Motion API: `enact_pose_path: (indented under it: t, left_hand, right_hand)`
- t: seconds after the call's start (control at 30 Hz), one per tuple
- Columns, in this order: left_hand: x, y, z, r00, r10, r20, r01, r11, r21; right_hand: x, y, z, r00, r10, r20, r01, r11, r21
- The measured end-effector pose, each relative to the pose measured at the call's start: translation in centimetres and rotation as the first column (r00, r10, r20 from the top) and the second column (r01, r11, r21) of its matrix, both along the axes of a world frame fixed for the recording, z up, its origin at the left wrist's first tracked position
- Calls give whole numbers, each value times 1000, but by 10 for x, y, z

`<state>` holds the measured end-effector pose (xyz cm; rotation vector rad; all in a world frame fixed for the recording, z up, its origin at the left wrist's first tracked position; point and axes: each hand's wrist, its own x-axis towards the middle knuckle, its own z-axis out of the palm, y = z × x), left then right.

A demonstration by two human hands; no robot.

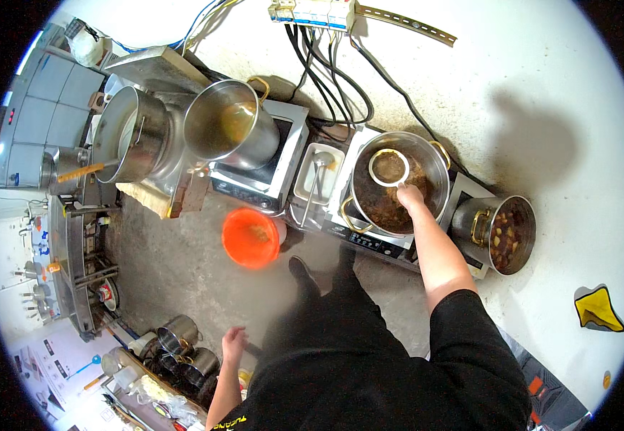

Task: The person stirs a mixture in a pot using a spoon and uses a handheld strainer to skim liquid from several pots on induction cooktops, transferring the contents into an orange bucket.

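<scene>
My right hand (411, 197) grips the handle of a round strainer with a pale rim (372, 173). The strainer is over the mouth of a large steel stockpot (434, 169) with brass-coloured handles. Dark brown broth (379, 207) with a lighter, grainy patch shows inside; whether the strainer touches it is unclear. Under this pot is an induction cooker (368, 240). My left hand (235, 343) hangs low at my side, fingers loosely apart, holding nothing.
A ladle (312, 191) rests in a white tray (299, 180) left of the stockpot. Further left stands a tall pot of yellowish liquid (268, 143). At right is a pot of dark stew (465, 223). An orange-lined bucket (236, 248) stands on the floor. Black cables (392, 89) run down the wall.
</scene>
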<state>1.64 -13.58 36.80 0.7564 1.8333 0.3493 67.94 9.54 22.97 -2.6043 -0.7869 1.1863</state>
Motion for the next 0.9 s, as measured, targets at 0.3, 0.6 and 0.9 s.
enact_pose_path:
  t: [0.3, 0.6, 0.9]
  left_hand:
    - [5, -6, 26, 997, -46, -54, 45, 999, -22]
    - [2, -9, 26, 999, -26, -37, 24, 999, -42]
    - [19, 5, 14, 998, -69, -9, 69, 997, -24]
  right_hand:
    - [-3, 23, -11, 999, 40, 25, -36, 991, -131]
    - [8, 17, -4, 993, 25, -115, -21, 999, 41]
    - [45, 36, 63, 797, 601, 64, -588, 795, -147]
